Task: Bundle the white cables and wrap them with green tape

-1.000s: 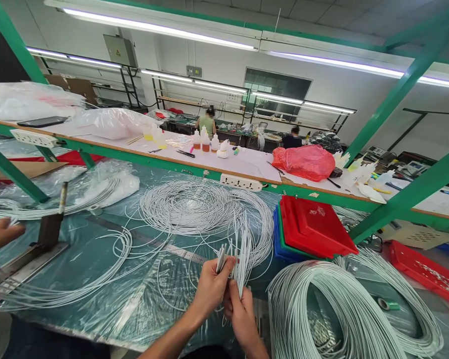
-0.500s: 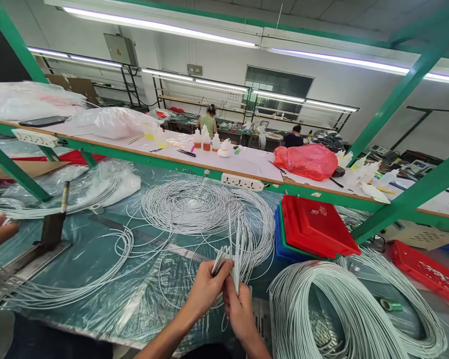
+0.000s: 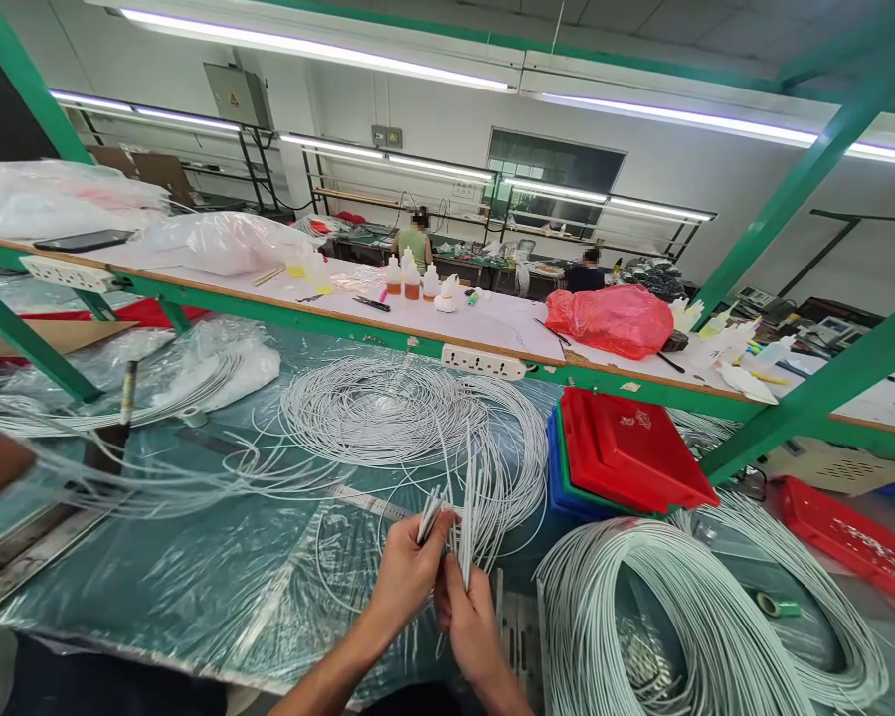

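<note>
Hands (image 3: 407,565) hold wires (image 3: 469,517) above a plastic-covered green table (image 3: 201,567), beneath strip lights (image 3: 314,50).

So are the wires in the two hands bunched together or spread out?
Bunched together: the wires stick up close beside each other from the left hand and right hand.
</note>
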{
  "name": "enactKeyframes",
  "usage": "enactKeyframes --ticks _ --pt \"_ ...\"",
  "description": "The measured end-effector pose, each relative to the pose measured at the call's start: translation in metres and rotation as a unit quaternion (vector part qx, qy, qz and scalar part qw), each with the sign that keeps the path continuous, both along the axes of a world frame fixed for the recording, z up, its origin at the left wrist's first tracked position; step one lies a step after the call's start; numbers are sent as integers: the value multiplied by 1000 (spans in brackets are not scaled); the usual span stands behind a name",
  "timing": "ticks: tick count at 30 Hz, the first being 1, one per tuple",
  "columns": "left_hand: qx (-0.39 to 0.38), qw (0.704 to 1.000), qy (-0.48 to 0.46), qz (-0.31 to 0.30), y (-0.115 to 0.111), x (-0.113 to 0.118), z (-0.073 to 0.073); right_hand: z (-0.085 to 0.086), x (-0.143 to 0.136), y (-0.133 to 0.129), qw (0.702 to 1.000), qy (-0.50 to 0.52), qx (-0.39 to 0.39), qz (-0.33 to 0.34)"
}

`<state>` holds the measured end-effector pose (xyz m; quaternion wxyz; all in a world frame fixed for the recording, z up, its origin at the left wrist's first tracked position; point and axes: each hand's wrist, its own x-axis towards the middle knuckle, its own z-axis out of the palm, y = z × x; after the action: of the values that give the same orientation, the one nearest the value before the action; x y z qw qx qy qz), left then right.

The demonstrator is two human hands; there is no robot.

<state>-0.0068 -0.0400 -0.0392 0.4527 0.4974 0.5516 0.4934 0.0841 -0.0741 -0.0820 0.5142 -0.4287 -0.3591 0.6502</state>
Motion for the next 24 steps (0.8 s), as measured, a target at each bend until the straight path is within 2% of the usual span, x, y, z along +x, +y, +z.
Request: enactKeyframes --ticks 8,11,13,16,18,22,24 --pt "35 998 20 39 -5 1 -3 1 -9 -3 996 21 -58 -66" --pt "-5 999 -35 37 -5 2 -7 3 -10 -4 996 4 -53 -73" --pt "-18 996 -69 57 -3 2 -10 4 -9 -2 996 -16 -42 -74" --pt "15 990 -101 93 4 -4 -9 3 -6 5 994 -35 -25 -102" --pt "26 985 -145 87 9 -9 -5 1 -1 10 992 -32 -17 -119" --pt "-32 965 -254 50 11 -15 6 -6 7 13 997 21 -51 -51" --pt "-58 963 -261 25 9 -14 11 -8 7 12 998 11 -38 -42"
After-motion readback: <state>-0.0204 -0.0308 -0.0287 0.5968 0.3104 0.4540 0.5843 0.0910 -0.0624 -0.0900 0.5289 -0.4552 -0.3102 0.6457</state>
